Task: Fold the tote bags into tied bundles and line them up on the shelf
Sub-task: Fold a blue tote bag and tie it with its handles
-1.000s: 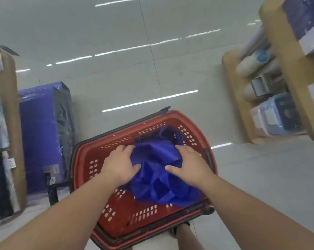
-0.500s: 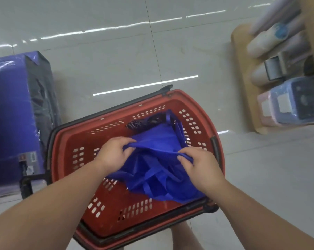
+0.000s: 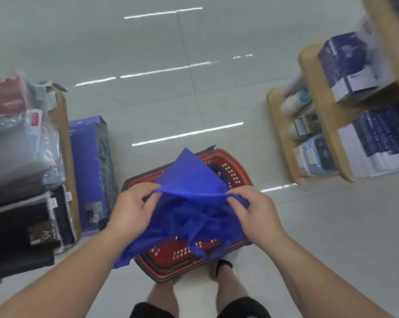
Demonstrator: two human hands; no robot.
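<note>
A: Any writing to read? On the left shelf [image 3: 65, 145] a dark packet [image 3: 44, 235] shows "A5" in pale print; every other label there is blurred.

B: Same on the right shelf [image 3: 320, 125]: the blue and white boxes [image 3: 345, 63] carry print, but none of it is legible.

A: Now the hands! Both forearms reach forward from the lower corners, and the left hand [image 3: 134, 207] pinches the top edge of the blue tote bag [image 3: 189, 175], fingers curled over the fabric.

B: The right hand [image 3: 258, 210] grips that same edge on the other side, fingers curled round it, knuckles up.

A: The bag is held in the air above the red shopping basket [image 3: 166, 253], which sits on the glossy floor [image 3: 171, 99] by the person's feet.

B: It looks crumpled, with one corner peaking up beyond the hands, the rest sagging and a strap drooping over the basket's near wall.

A: A blue wrapped pack [image 3: 86, 161] lies on the floor beside the left shelf.
</note>
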